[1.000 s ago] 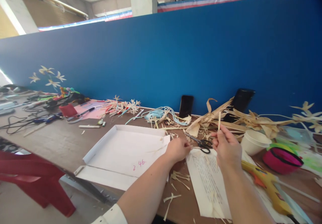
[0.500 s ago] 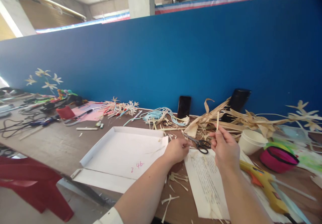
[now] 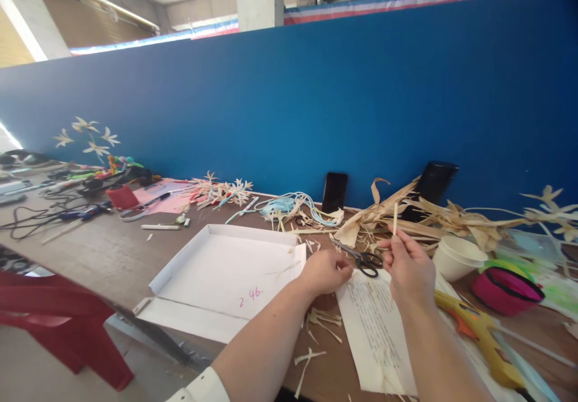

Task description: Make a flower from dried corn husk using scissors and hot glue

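Observation:
My right hand [image 3: 410, 269] is closed, thumb and fingers pinching a short pale strip [image 3: 395, 218] that points upward. Left of it, my left hand [image 3: 327, 272] is closed in a pinch; what its fingertips hold, if anything, is too small to make out. Between the hands and slightly beyond them lie black-handled scissors [image 3: 368, 260]. A printed sheet [image 3: 370, 324] with pale scraps on it lies below the hands. Thin cut husk strips [image 3: 323, 318] are scattered by my left wrist.
A white box lid [image 3: 217, 275] lies to the left. Right of my right hand are a white cup [image 3: 458, 257], a yellow glue gun [image 3: 490, 342] and a pink pouch [image 3: 506, 290]. Dried husks [image 3: 361, 221] and a phone [image 3: 335, 191] line the blue partition [image 3: 293, 107].
My left hand has shifted slightly right, nearer the scissors and my right hand. The right hand keeps the pale strip upright, almost unmoved. The view sways a little.

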{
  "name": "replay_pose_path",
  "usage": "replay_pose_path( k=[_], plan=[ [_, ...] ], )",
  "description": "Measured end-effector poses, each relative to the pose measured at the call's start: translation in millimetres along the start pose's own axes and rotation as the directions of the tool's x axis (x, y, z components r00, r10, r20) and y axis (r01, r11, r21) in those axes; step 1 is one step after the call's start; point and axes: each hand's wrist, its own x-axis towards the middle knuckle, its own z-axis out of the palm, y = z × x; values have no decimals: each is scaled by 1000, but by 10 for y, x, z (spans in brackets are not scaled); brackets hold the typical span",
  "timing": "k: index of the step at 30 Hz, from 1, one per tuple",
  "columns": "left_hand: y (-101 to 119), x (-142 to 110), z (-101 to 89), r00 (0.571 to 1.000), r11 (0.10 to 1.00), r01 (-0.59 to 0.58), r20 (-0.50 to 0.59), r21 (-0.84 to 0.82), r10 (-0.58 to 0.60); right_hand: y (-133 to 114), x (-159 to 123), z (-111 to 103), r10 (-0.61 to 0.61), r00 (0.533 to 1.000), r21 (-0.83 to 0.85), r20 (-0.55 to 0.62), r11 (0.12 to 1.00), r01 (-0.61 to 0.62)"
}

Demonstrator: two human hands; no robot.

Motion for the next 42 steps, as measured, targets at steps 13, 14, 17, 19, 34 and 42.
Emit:
replay_pose_path(
  k=[13,14,17,19,34,42],
  plan=[
    [185,-78,87,940,919,-342,81,196,332,3,21,10,4,1000,20,-14,1000,-4],
    [210,-85,112,925,895,-379,111,235,363,-1,20,14,10,1000,18,-17,1000,-10],
    [278,-96,198,890,817,-455,166,355,423,-17,12,28,33,999,25,-22,999,-32],
    [309,-98,257,883,775,-467,179,425,433,-24,7,32,38,999,32,-20,999,-37],
    [291,-115,384,912,778,-403,141,482,385,58,32,-13,54,998,2,25,999,-54],
    [327,-105,450,942,816,-332,115,473,316,51,21,5,83,996,-19,33,996,-83]
  ],
)
